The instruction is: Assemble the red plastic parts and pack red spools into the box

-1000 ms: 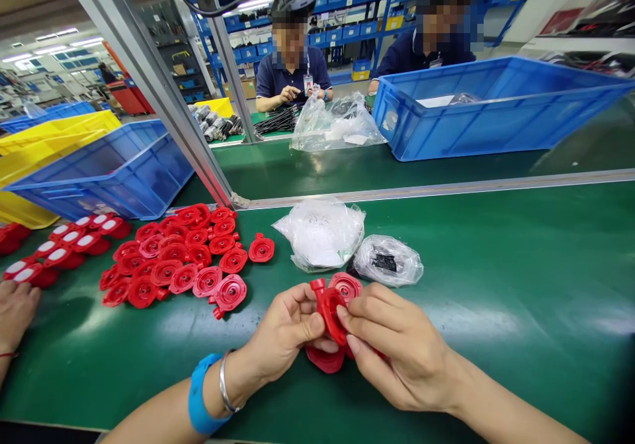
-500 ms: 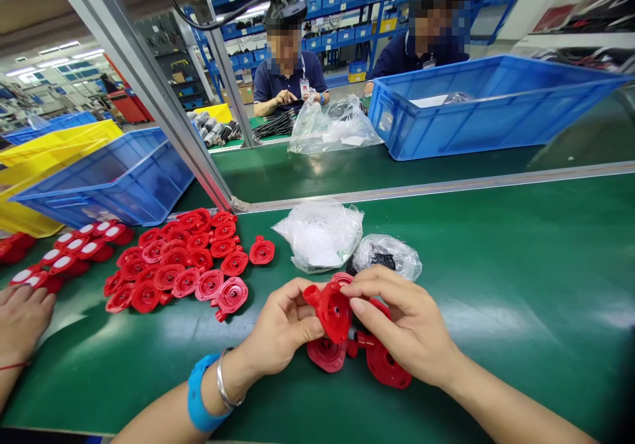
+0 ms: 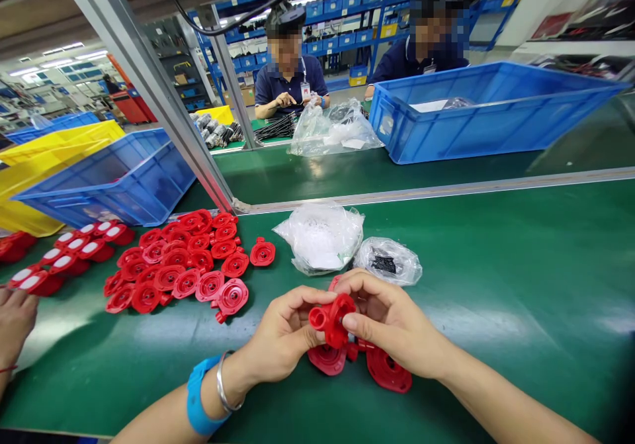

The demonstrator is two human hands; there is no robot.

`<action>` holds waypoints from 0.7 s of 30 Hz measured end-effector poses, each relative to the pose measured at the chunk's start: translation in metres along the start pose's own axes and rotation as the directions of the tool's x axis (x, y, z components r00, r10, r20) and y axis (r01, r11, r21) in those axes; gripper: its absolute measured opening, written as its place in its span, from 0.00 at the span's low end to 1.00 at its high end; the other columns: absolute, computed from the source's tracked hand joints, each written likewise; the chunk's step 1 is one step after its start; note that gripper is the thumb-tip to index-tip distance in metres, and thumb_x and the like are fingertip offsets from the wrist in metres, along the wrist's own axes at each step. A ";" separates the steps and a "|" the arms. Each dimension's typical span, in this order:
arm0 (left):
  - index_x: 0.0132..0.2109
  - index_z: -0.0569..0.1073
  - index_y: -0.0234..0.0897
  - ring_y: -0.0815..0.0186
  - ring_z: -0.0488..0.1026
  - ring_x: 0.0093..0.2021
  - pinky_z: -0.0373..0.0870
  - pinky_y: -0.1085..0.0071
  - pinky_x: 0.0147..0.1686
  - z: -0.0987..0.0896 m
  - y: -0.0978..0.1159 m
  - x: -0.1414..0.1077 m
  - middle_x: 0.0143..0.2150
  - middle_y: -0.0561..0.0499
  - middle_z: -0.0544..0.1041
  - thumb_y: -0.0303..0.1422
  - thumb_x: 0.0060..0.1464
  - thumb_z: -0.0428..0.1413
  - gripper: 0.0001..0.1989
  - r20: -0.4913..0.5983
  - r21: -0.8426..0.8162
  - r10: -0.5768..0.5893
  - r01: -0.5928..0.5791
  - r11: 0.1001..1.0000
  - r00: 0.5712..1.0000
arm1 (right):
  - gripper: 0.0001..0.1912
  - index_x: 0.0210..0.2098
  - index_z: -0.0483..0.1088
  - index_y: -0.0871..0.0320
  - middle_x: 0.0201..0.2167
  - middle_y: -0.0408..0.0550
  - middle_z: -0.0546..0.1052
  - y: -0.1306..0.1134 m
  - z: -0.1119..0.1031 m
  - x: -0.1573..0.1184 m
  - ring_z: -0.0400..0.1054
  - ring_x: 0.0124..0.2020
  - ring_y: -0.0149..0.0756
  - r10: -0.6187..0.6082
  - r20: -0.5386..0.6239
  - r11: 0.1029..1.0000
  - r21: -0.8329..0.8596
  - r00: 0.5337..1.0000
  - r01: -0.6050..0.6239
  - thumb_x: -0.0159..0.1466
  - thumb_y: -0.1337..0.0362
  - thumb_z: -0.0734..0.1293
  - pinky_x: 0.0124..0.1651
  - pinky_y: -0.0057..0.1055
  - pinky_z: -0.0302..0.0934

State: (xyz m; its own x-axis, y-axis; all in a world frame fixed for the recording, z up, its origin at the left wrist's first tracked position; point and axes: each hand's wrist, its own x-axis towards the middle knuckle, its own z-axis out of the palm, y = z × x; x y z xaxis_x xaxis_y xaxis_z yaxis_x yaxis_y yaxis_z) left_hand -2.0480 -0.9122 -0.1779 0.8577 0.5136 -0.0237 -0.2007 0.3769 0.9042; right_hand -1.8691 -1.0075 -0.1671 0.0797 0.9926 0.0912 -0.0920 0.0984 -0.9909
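Two-handed grip: left hand point(image 3: 280, 335) and right hand point(image 3: 397, 321) pinched the red part point(image 3: 337, 321) above the green table point(image 3: 496, 252).
Red part: was smooth and rounded, with a hollow tubular spout point(image 3: 317, 318).
Bag point(image 3: 320, 239): lay beyond, crinkled and translucent.

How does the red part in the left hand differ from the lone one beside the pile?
The held part is up in the left hand; the lone part rests on the table. The held part is tilted, spout opening toward the camera; the lone part lies flat, spout pointing away. Both are red with a short spout.
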 end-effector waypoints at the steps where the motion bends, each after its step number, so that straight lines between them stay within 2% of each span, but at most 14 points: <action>1: 0.48 0.78 0.44 0.70 0.76 0.42 0.71 0.77 0.44 0.000 0.000 0.000 0.44 0.51 0.79 0.27 0.51 0.65 0.16 0.005 0.005 -0.004 0.004 1.000 1.000 | 0.13 0.40 0.69 0.58 0.41 0.49 0.69 0.000 0.001 0.001 0.68 0.41 0.35 0.001 -0.001 1.000 0.013 1.000 -0.001 0.61 0.57 0.70 0.38 0.32 0.68; 6: 0.47 0.79 0.43 0.70 0.75 0.39 0.71 0.75 0.42 0.002 -0.005 -0.005 0.42 0.50 0.79 0.31 0.52 0.65 0.14 0.014 0.054 -0.018 0.018 0.998 1.000 | 0.13 0.33 0.67 0.57 0.38 0.47 0.68 0.002 0.003 0.000 0.68 0.42 0.36 -0.035 0.013 0.998 0.043 0.999 0.034 0.59 0.57 0.72 0.41 0.33 0.68; 11: 0.48 0.78 0.37 0.68 0.75 0.35 0.72 0.72 0.39 0.006 -0.009 -0.009 0.38 0.47 0.78 0.36 0.52 0.64 0.16 -0.037 0.115 -0.055 0.059 0.992 0.998 | 0.10 0.31 0.66 0.56 0.37 0.47 0.69 0.000 0.006 -0.003 0.68 0.42 0.37 -0.080 0.007 0.995 -0.058 0.997 0.080 0.61 0.58 0.70 0.42 0.33 0.69; 15: 0.52 0.76 0.37 0.67 0.74 0.35 0.70 0.72 0.39 0.006 0.007 -0.007 0.37 0.48 0.77 0.32 0.53 0.60 0.17 0.027 0.167 -0.040 0.035 0.985 0.999 | 0.06 0.32 0.69 0.55 0.38 0.47 0.71 -0.001 0.008 -0.002 0.71 0.41 0.36 -0.103 -0.043 0.987 -0.127 0.994 0.097 0.61 0.61 0.70 0.41 0.31 0.71; 18: 0.57 0.70 0.39 0.64 0.74 0.38 0.71 0.69 0.41 0.002 0.020 -0.008 0.42 0.47 0.75 0.28 0.47 0.59 0.28 0.153 0.219 -0.073 0.039 0.975 0.985 | 0.04 0.33 0.72 0.55 0.39 0.50 0.73 0.004 0.012 0.000 0.73 0.41 0.37 -0.163 -0.100 0.955 -0.265 0.982 0.132 0.60 0.62 0.71 0.40 0.28 0.72; 19: 0.57 0.70 0.39 0.63 0.74 0.39 0.71 0.69 0.40 0.000 0.022 -0.007 0.44 0.46 0.75 0.29 0.45 0.61 0.29 0.156 0.262 -0.059 0.016 0.965 0.986 | 0.04 0.33 0.73 0.56 0.39 0.50 0.74 0.007 0.013 0.001 0.74 0.41 0.36 -0.193 -0.113 0.937 -0.316 0.975 0.149 0.60 0.63 0.71 0.39 0.26 0.72; 21: 0.53 0.73 0.37 0.62 0.73 0.38 0.71 0.69 0.37 -0.005 0.024 -0.005 0.45 0.45 0.74 0.34 0.45 0.62 0.25 0.094 0.425 0.037 -0.074 0.902 0.995 | 0.05 0.36 0.74 0.55 0.38 0.51 0.75 0.011 0.016 0.002 0.75 0.39 0.35 -0.243 -0.097 0.903 -0.385 0.965 0.189 0.59 0.63 0.71 0.39 0.24 0.73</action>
State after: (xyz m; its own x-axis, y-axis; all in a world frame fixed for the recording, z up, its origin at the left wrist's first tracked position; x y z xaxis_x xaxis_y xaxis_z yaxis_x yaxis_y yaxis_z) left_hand -2.0592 -0.9014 -0.1588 0.8901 0.4529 0.0502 -0.0435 -0.0253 0.9987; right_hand -1.8855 -1.0036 -0.1760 0.1956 0.9272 0.3193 0.3138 0.2493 -0.9162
